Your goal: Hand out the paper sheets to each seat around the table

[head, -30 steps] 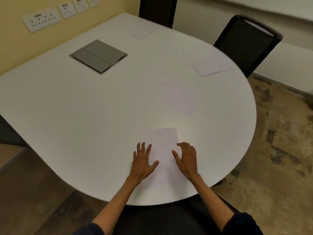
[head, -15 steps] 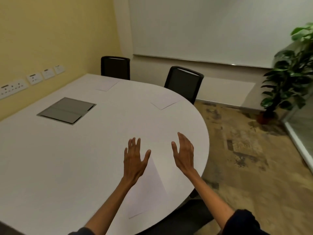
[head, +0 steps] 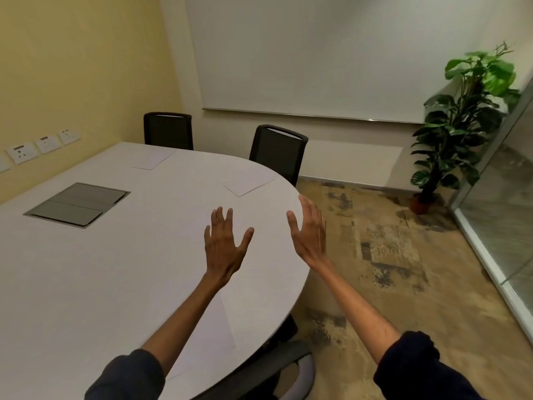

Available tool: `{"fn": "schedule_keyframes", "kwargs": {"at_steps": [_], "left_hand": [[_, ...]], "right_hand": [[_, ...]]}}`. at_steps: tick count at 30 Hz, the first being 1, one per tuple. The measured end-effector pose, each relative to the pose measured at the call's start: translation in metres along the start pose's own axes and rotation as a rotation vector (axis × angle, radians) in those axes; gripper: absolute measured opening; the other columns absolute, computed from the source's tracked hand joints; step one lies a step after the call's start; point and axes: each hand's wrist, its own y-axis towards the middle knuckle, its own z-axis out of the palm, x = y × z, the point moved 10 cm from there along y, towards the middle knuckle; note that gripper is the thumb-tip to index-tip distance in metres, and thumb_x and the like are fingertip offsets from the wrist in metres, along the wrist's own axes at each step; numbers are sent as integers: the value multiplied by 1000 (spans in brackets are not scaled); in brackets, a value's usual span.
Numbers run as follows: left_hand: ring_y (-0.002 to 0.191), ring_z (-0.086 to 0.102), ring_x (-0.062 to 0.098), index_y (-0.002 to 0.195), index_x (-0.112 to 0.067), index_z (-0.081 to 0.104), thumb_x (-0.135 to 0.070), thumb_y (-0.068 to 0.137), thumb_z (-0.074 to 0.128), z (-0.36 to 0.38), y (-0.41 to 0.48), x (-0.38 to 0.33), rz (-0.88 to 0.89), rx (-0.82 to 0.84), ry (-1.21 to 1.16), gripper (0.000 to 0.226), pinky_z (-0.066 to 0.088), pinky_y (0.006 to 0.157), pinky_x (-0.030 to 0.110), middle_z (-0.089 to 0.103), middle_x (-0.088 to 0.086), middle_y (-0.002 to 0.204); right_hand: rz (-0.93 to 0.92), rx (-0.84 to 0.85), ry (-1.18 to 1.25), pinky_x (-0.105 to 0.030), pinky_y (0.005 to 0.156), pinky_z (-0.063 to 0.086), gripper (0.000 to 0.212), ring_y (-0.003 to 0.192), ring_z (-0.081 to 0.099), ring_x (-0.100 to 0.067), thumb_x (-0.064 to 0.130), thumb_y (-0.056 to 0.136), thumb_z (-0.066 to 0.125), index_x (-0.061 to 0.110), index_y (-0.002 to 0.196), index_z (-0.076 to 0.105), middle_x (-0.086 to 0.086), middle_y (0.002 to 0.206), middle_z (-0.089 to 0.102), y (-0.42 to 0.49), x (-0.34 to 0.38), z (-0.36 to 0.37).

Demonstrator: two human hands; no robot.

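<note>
Three white paper sheets lie on the white table (head: 101, 284). The near sheet (head: 213, 336) rests by the front edge, partly under my left forearm. A second sheet (head: 248, 181) lies in front of the right black chair (head: 278, 153). A third sheet (head: 154, 159) lies before the far black chair (head: 168, 130). My left hand (head: 223, 243) hovers over the table with fingers spread, holding nothing. My right hand (head: 310, 233) is raised at the table's rounded edge, fingers extended, also holding nothing.
A grey cable hatch (head: 78, 204) is set into the table at left. Wall sockets (head: 43, 145) line the yellow wall. A chair (head: 259, 373) sits tucked under the near edge. A potted plant (head: 461, 125) stands in the right corner beside a glass partition (head: 501, 203).
Both hands lifted off the near sheet and rose above the table, fingers spread. The view tilted up from the tabletop to the room; the sheet stays where it lay.
</note>
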Motion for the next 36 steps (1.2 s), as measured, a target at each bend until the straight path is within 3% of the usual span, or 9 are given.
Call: {"fn": "schedule_keyframes", "kwargs": {"at_steps": [8, 16, 27, 32, 36], "left_hand": [[152, 7, 26, 154, -17, 23, -63, 92, 32, 59, 6, -89, -89, -67, 26, 78, 14, 121, 51, 14, 9, 163], [152, 8, 26, 155, -18, 21, -64, 92, 27, 104, 36, -108, -166, -50, 97, 78, 11, 121, 56, 13, 9, 164], [152, 11, 23, 154, -17, 22, -57, 97, 37, 176, 134, -34, -353, -93, 120, 71, 14, 119, 54, 15, 10, 163], [151, 14, 23, 153, -17, 27, -53, 98, 36, 178, 192, 20, -502, -176, 136, 66, 16, 118, 53, 22, 12, 161], [149, 22, 23, 147, -13, 36, -49, 99, 39, 169, 217, 55, -581, -230, 163, 60, 20, 118, 49, 39, 10, 153]], "right_hand": [[-113, 113, -39, -46, 109, 40, 53, 133, 48, -21, 43, 99, 48, 17, 145, 43, -4, 148, 48, 41, -66, -32], [-36, 241, 4, -49, 114, 36, 59, 137, 43, -23, 49, 98, 47, 18, 147, 39, -4, 151, 44, 79, -133, -9], [-47, 550, 47, -50, 117, 24, 69, 146, 29, -24, 55, 97, 45, 19, 153, 27, -4, 159, 31, 176, -186, 140], [-44, 678, 99, -49, 117, 22, 73, 148, 25, -25, 57, 96, 46, 18, 154, 24, -5, 160, 28, 239, -186, 216], [-97, 731, 161, -48, 117, 25, 72, 145, 30, -25, 56, 96, 47, 16, 153, 27, -6, 157, 33, 279, -162, 265]]}}
